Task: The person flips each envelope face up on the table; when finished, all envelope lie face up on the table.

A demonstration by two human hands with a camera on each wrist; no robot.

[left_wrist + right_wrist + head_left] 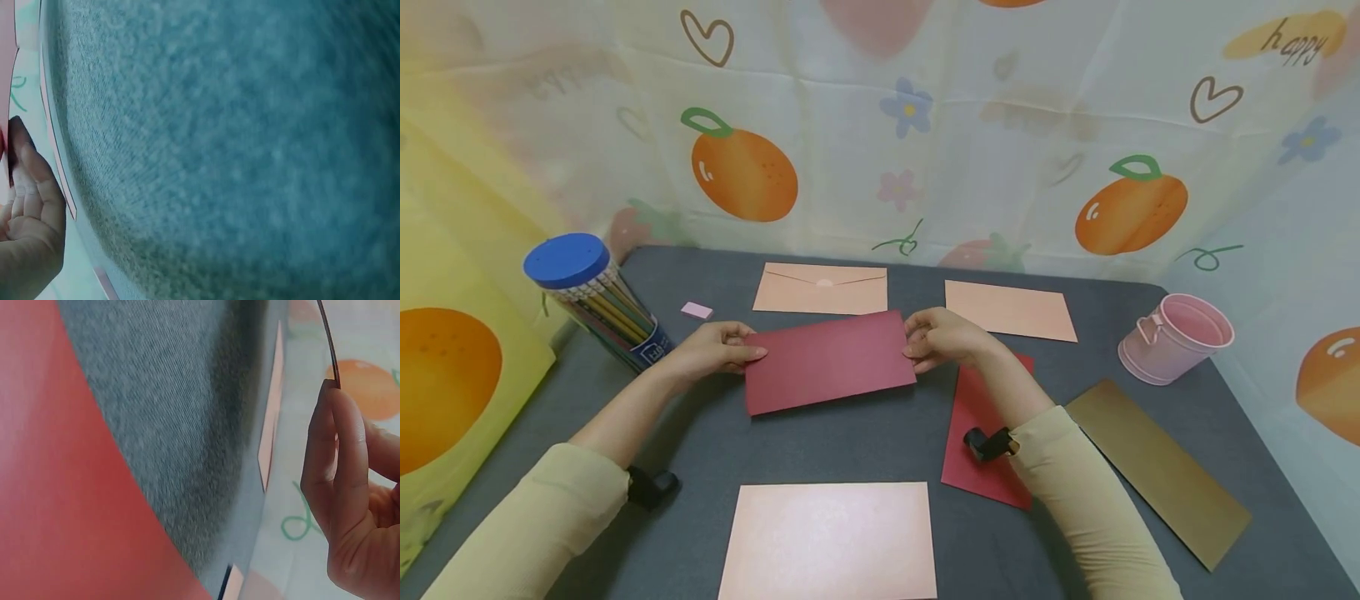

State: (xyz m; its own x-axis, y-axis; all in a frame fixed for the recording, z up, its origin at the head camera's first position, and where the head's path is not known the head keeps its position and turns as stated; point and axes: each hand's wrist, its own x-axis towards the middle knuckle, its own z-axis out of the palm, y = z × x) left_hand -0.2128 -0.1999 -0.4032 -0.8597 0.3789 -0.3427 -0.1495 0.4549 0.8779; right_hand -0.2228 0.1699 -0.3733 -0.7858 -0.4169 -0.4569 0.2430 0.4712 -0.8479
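A plain dark red envelope (pixel 829 364) is held level above the middle of the table, its front edge slightly lower on the left. My left hand (pixel 718 348) pinches its left end, thumb on top. At the right end my right hand (pixel 947 337) pinches the edge between thumb and fingers. The right wrist view shows the right hand (pixel 356 487) with the envelope (pixel 330 347) nearly edge-on at its fingertips. Only part of the left hand (pixel 34 212) appears in the left wrist view. Below the right forearm lies another red envelope (pixel 966 450), partly covered by that arm.
A peach envelope with a flap (pixel 820 292) and a plain peach one (pixel 1011 310) lie at the back. Nearest me is a pale peach sheet (pixel 831 537). Around these are a gold envelope (pixel 1157 471), pink bucket (pixel 1172 337), pencil jar (pixel 598 296) and pink eraser (pixel 697 310).
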